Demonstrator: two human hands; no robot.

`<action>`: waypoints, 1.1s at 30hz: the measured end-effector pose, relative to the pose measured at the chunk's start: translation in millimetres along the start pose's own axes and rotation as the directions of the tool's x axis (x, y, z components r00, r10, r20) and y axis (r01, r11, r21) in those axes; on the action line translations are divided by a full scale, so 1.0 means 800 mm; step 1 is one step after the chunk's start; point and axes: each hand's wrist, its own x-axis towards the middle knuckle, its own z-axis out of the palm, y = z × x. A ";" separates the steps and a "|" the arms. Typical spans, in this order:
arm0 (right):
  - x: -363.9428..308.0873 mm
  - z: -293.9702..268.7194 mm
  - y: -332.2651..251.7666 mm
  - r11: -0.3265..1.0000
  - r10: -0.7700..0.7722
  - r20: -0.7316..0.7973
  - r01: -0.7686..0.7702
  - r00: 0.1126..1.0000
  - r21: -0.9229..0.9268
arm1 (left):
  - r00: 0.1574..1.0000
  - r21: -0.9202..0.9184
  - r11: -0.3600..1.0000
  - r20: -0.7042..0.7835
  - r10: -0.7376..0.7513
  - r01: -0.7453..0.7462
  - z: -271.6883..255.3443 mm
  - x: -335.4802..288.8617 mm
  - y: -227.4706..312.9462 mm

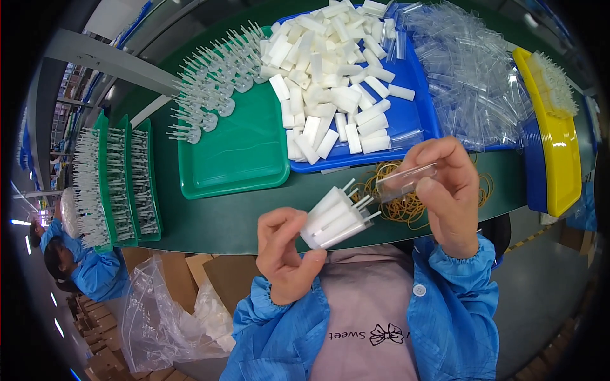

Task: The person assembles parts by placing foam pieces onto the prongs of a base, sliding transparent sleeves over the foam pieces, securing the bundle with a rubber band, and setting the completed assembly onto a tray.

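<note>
Near the table's front edge, my left hand (283,257) is closed around a small bundle of white foam blocks (333,219) with thin white stems sticking out to the right. Clear plastic shows around the lowest block. To the right, my right hand (452,193) pinches a clear plastic sleeve (406,183) between thumb and fingers. The sleeve is apart from the bundle. Beneath and behind it lies a heap of yellow-brown rubber bands (406,211). Beyond my hands, a blue tray (416,120) carries many loose white foam blocks (330,70).
A green tray (235,168) holds rows of clear-based pieces with white stems (213,95). More green trays (132,184) stand at left. Clear sleeves (470,76) pile up at back right, beside a yellow tray (562,159). Cardboard, plastic bags and a person (98,270) are at lower left.
</note>
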 end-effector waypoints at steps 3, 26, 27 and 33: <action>-0.004 0.010 0.003 0.999 0.050 -0.019 -0.050 0.999 0.007 | 0.999 0.035 0.998 0.006 0.049 -0.049 0.004 0.001 0.000; -0.022 0.009 -0.007 0.959 0.043 0.194 0.014 0.980 -0.284 | 0.944 0.032 0.995 0.319 0.079 -0.094 0.000 0.013 0.020; -0.021 0.011 -0.007 0.952 0.020 0.191 0.040 0.981 -0.304 | 0.948 0.034 0.996 0.308 0.073 -0.088 0.000 0.012 0.019; -0.021 0.009 -0.010 0.884 -0.058 0.191 0.139 0.980 -0.445 | 0.966 0.062 0.995 0.252 0.061 -0.079 0.002 0.010 0.019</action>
